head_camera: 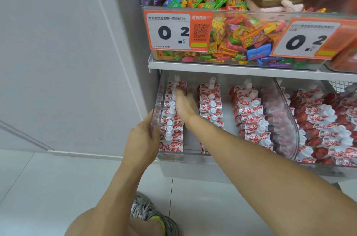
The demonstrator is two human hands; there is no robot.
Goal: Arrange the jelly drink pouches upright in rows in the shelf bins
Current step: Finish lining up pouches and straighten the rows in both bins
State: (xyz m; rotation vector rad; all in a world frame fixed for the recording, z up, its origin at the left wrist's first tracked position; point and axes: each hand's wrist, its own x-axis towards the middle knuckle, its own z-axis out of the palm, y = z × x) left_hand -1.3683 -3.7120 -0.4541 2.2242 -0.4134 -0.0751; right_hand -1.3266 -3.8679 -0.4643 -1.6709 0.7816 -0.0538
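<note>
Gripping the clear bin's (193, 155) left wall, left hand (144, 139); right hand (185, 106) lies flat-fingered, blurred, on the left row.
Strawberry jelly drink pouches (211, 108), red-and-white with white screw caps, stand upright in three rows inside this lower-shelf bin; the neighbouring bin's pouches (326, 129) lie jumbled.

We see the jelly drink pouches (210, 106), red and white with a strawberry print and white screw caps, standing upright in three rows inside the clear left bin (193, 155) on the lower shelf. The left row (171, 125) runs along the bin's left wall, the right row (251, 120) along its right. In the neighbouring bin (289, 120) more pouches (328, 125) lie heaped and tilted.
</note>
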